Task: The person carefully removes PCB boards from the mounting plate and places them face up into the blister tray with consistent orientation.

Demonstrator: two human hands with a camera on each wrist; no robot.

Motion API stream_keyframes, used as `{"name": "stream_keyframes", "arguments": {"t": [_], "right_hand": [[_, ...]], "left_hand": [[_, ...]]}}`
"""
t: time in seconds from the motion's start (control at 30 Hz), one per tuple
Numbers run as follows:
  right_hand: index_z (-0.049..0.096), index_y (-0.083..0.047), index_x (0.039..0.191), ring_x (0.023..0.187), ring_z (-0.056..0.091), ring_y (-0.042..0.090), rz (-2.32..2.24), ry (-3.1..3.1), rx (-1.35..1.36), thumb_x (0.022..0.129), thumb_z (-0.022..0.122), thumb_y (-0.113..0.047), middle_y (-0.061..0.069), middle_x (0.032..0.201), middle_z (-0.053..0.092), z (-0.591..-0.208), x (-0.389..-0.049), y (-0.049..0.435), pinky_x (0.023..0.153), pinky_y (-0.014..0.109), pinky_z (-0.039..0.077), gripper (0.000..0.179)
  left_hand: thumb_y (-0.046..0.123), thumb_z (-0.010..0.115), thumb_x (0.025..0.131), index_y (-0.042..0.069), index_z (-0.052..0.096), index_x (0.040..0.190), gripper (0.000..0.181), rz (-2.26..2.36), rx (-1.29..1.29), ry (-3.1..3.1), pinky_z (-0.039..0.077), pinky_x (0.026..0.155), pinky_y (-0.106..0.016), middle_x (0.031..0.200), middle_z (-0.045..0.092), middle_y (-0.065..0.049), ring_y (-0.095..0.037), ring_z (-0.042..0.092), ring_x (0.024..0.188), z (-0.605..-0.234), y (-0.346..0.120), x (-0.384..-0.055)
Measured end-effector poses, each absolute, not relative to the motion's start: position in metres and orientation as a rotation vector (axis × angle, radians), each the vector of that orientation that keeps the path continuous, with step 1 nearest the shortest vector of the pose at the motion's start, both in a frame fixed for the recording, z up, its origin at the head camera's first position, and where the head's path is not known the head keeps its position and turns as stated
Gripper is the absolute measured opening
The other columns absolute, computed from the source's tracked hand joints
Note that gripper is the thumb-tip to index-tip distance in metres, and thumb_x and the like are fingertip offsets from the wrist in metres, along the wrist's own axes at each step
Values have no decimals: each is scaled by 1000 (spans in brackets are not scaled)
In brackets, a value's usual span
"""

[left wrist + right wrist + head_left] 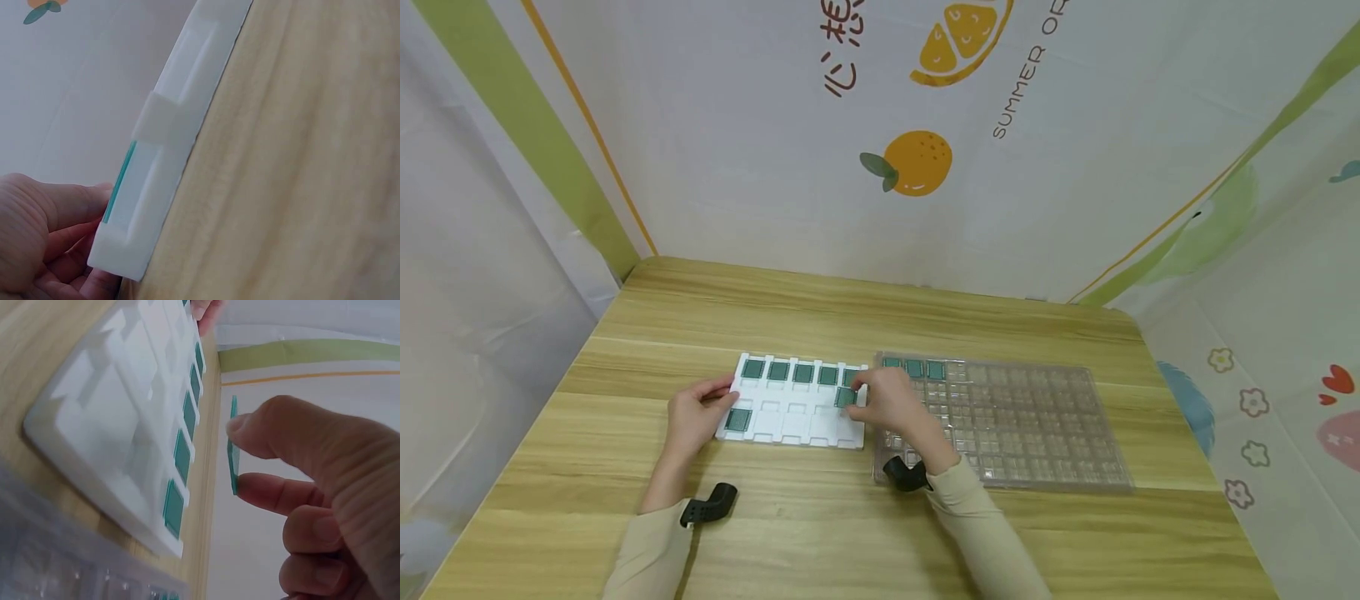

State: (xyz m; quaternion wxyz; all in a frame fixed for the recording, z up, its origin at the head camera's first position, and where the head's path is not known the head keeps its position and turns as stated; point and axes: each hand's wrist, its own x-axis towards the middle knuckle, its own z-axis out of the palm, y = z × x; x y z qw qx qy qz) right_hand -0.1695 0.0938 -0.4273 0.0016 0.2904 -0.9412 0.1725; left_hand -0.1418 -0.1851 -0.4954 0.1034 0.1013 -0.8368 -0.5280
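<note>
My right hand (891,404) pinches a small square green circuit board (846,397) between thumb and finger. The right wrist view shows this board (234,450) nearly edge-on, held over the right end of a white tray (790,392). Several like green boards (778,371) sit in pockets along the tray's far row, and one more (738,419) lies in the near left pocket. At the tray's left edge, my left hand (694,417) holds the rim, thumb (87,203) by the corner and the other fingers curled below it.
Right of the white tray lies a larger clear plastic tray (1037,425) of small pockets, with three green boards (913,368) in its far left corner. Both trays lie on a wooden table (805,533). A printed white curtain (760,167) hangs behind.
</note>
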Motion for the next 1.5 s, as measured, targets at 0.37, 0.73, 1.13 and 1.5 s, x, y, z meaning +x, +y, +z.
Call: {"name": "stream_keyframes", "arguments": {"t": [0.37, 0.73, 1.13, 1.5], "right_hand": [[70, -7, 87, 43, 30, 3, 653, -2986, 829, 77, 76, -20, -7, 50, 47, -429, -174, 118, 43, 17, 25, 18], [70, -4, 88, 43, 30, 4, 706, -3016, 758, 77, 76, -15, -4, 59, 57, -432, -181, 139, 43, 17, 27, 16], [69, -2, 89, 45, 39, 5, 587, -3053, 732, 76, 77, -15, -3, 60, 57, -446, -192, 149, 43, 18, 33, 20], [70, -4, 91, 48, 47, 4, 512, -3071, 745, 77, 78, -19, 0, 66, 63, -450, -197, 150, 46, 20, 39, 22]], "left_hand": [[-3, 68, 82, -9, 67, 104, 23, -1543, 279, -2464, 44, 61, -5, 93, 65, -25, 8, 51, 69, -497, -186, -142], [-3, 68, 82, -9, 67, 104, 23, -1553, 302, -2466, 43, 61, -5, 93, 65, -24, 8, 51, 69, -495, -185, -143], [-4, 67, 82, -10, 67, 104, 23, -1565, 284, -2463, 43, 61, -5, 94, 65, -25, 8, 51, 70, -493, -185, -141], [-5, 67, 82, -10, 67, 104, 23, -1575, 285, -2454, 44, 62, -5, 94, 65, -25, 8, 51, 70, -494, -184, -141]]}}
